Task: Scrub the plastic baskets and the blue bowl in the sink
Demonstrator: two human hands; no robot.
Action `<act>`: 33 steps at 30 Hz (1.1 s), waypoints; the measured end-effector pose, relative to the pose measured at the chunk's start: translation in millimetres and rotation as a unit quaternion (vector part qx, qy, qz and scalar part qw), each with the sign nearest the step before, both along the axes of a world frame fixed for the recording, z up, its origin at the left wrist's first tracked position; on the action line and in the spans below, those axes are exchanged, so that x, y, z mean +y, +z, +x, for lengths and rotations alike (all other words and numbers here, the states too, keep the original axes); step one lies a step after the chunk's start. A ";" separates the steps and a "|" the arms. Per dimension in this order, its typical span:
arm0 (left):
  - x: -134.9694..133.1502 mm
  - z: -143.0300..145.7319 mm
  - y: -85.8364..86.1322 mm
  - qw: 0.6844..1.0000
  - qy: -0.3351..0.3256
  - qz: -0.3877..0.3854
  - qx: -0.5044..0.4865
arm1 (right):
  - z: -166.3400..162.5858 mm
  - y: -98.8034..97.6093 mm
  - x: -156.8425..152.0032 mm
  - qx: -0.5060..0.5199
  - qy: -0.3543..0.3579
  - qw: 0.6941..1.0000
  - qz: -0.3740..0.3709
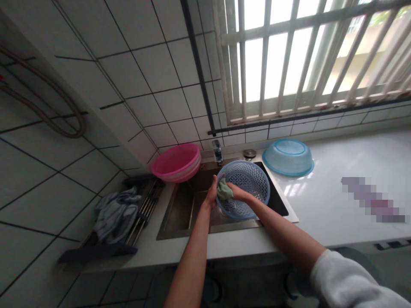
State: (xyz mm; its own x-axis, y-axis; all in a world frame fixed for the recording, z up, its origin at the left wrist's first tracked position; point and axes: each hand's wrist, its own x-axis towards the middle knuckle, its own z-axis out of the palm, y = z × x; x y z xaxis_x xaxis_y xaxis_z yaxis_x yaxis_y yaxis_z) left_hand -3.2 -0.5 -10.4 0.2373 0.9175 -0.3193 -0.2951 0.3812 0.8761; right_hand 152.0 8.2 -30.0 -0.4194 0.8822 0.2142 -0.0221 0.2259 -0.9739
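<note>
A person's right hand (238, 192) holds a green cloth (224, 190) against the inner wall of a blue basket (258, 184) over a sink (176, 216), the left hand (211, 196) at its rim.

A pixelated patch (374, 201) on the counter (327, 171), well right of the fingers, leaves any writing unreadable. Inside the basket, the right fingers are bunched around the cloth, partly covered by it; the left thumb points up beside the rim, the other left fingers hidden, so whether they are spread or pressed together cannot be told. Beyond the fingers to the left, a pink basin (176, 162) sits tilted at the sink's corner, its bottom out of sight; beyond them to the right, a blue basin (288, 157) lies upside down. Far left, a hose (75, 128) is cut off by the frame.
</note>
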 end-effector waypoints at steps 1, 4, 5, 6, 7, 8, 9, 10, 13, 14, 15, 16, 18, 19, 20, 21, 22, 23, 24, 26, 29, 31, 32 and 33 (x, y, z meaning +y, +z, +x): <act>0.6 -2.3 -0.8 1.000 0.020 -0.001 0.019 | -3.7 -0.8 -2.3 -0.007 0.032 0.999 -0.009; 0.6 -3.6 -0.5 0.999 0.036 0.004 0.037 | -7.9 -0.2 -2.9 0.028 0.021 0.999 -0.037; 0.2 -2.0 0.5 0.999 0.025 0.006 0.025 | -6.4 0.9 -0.8 0.049 -0.007 0.998 -0.040; -0.3 0.4 1.7 1.000 0.010 0.009 0.008 | -3.7 2.3 2.3 0.069 -0.043 0.996 -0.042; -0.9 3.3 2.9 1.000 -0.009 0.013 -0.011 | -0.1 3.7 5.9 0.086 -0.085 0.992 -0.043; -1.5 6.2 4.0 0.999 -0.026 0.017 -0.026 | 3.8 4.9 9.6 0.097 -0.129 0.986 -0.046; -2.1 8.9 4.8 0.998 -0.041 0.021 -0.035 | 7.4 5.6 13.1 0.103 -0.169 0.979 -0.050; -2.5 11.0 5.3 0.998 -0.051 0.026 -0.040 | 10.4 5.8 15.8 0.109 -0.205 0.971 -0.055; -3.1 11.9 4.8 0.998 -0.045 0.039 -0.030 | 12.2 2.1 17.0 0.091 -0.180 0.978 -0.048; -3.0 10.3 4.0 0.999 -0.030 0.041 -0.019 | 10.4 -0.2 15.1 0.073 -0.129 0.988 -0.036; -2.9 8.1 3.1 0.999 -0.013 0.041 -0.004 | 7.6 -2.9 12.2 0.052 -0.070 0.996 -0.024; -2.6 5.4 2.2 0.999 0.003 0.040 0.013 | 4.2 -5.5 9.0 0.030 -0.015 0.999 -0.014; -2.0 0.1 0.8 0.998 0.021 0.034 0.048 | -2.6 -10.0 3.3 -0.002 0.063 0.998 -0.004; -1.6 -1.7 0.4 0.997 0.024 0.032 0.060 | -5.2 -11.3 1.7 -0.010 0.080 0.997 -0.004; -1.3 -2.7 0.2 0.997 0.024 0.032 0.065 | -6.8 -11.9 1.4 -0.010 0.079 0.997 -0.005; -1.0 -2.7 0.3 0.997 0.021 0.033 0.064 | -7.1 -11.8 2.3 -0.003 0.060 0.998 -0.004; -0.8 -1.7 0.6 0.998 0.016 0.034 0.056 | -6.0 -11.0 4.4 0.006 0.023 1.000 -0.002; -0.7 -0.1 1.2 0.999 0.005 0.033 0.042 | -3.6 -9.7 7.4 0.014 -0.037 0.999 -0.001; -0.7 2.0 1.8 0.999 -0.013 0.032 0.024 | -0.3 -8.3 10.8 0.017 -0.112 0.994 -0.001; -1.1 6.0 2.9 0.998 -0.054 0.029 -0.011 | 7.0 -5.9 17.0 0.002 -0.251 0.968 -0.003; -1.6 7.4 2.3 0.996 -0.076 0.033 -0.030 | 11.4 -6.3 19.7 -0.026 -0.277 0.960 0.015; -1.5 5.0 0.5 0.998 -0.054 0.043 -0.016 | 7.9 -9.1 16.4 -0.038 -0.161 0.986 0.029; -1.2 3.3 -0.4 0.998 -0.041 0.047 -0.009 | 5.2 -10.8 13.9 -0.049 -0.088 0.994 0.029; -0.9 1.8 -1.1 0.998 -0.031 0.052 -0.007 | 2.5 -12.3 11.4 -0.062 -0.020 0.998 0.025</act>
